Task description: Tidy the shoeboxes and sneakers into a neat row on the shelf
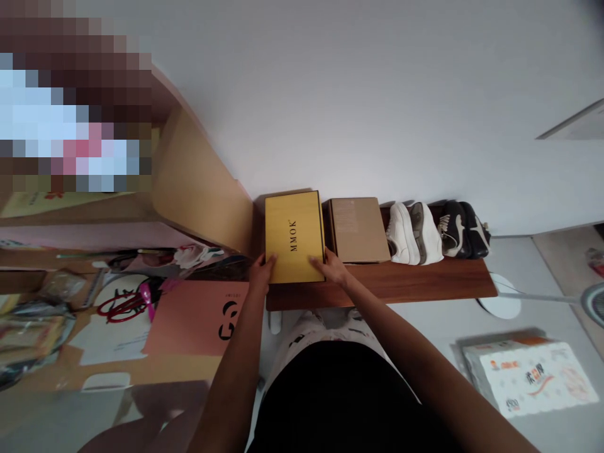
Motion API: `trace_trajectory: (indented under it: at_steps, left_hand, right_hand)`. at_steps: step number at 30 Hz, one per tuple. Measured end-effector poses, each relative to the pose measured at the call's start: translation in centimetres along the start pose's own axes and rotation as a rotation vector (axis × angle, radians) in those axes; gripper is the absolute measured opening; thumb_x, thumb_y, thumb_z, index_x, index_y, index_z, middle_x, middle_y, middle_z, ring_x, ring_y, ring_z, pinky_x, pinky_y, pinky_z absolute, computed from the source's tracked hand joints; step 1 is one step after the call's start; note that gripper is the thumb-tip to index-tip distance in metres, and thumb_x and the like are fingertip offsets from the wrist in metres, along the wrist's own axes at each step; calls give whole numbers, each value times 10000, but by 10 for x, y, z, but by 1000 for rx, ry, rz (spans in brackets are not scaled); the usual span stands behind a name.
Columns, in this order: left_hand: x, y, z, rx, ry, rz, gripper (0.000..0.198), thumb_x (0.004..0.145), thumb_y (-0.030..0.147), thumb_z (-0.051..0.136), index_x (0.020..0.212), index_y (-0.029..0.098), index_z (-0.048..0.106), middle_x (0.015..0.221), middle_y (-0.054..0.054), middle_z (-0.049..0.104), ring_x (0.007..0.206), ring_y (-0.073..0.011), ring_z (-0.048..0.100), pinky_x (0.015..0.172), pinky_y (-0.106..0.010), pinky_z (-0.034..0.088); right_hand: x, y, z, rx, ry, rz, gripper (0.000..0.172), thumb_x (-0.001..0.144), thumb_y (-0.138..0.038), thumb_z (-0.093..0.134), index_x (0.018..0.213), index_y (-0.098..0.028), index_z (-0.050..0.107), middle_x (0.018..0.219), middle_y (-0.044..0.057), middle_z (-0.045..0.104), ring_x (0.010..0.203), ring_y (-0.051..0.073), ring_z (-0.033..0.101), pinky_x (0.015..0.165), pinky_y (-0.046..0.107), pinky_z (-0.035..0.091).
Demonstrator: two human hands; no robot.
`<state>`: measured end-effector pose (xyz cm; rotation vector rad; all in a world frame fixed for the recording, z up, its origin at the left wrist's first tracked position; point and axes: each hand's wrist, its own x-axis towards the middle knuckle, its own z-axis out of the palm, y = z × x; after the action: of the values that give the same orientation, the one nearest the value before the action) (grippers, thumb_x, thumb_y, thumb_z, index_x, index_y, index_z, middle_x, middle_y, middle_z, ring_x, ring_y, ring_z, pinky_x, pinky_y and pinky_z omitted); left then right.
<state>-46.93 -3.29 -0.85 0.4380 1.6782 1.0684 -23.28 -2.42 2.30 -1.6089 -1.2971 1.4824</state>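
Head camera, looking down from where I stand: the left hand [262,272] and right hand [331,267] are both grasping the near edge of a yellow MMOK box [294,236], one at each lower corner, with the fingers curled onto its lid. The box sits on a dark wooden bench [415,284], hard against a pale wooden door panel [202,182] on one side and just beside a kraft cardboard box [358,229] on the other. Further along stand white sneakers [414,234] and black sneakers [463,230]. A salmon-pink card [195,318] lies to the left, and a wrapped tissue pack [531,377] sits on the floor.
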Motion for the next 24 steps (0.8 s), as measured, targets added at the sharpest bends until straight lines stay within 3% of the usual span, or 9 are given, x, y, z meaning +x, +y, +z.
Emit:
trace_trajectory:
  at_steps: [11,17,24]
  left_hand:
    - [2,5,21,177,135,50,538,764,347,827,1259,165,717,1095,-97,784,1046,-240,734,862,-304,595]
    - [8,-2,27,241,132,80,537,791,360,788,1281,158,703,1139,-110,772,1087,-251,719,904,-314,573]
    - [10,-3,26,361,85,154,505,845,385,709,1304,177,679,1191,-122,754,1151,-278,692,960,-348,541]
  right_hand:
    - [32,22,2,-41,3,117,451,852,-324,688,1273,-176,617,1167,82,741,1140,264,677,1047,425,515]
    - [38,25,9,-134,78,234,484,872,-252,631,1338,-151,551,1220,126,722,1170,255,677,1053,410,501]
    - [32,19,20,-221,166,218,649,863,-232,640,1466,-100,441,1337,217,654,1260,314,631,1112,433,447]
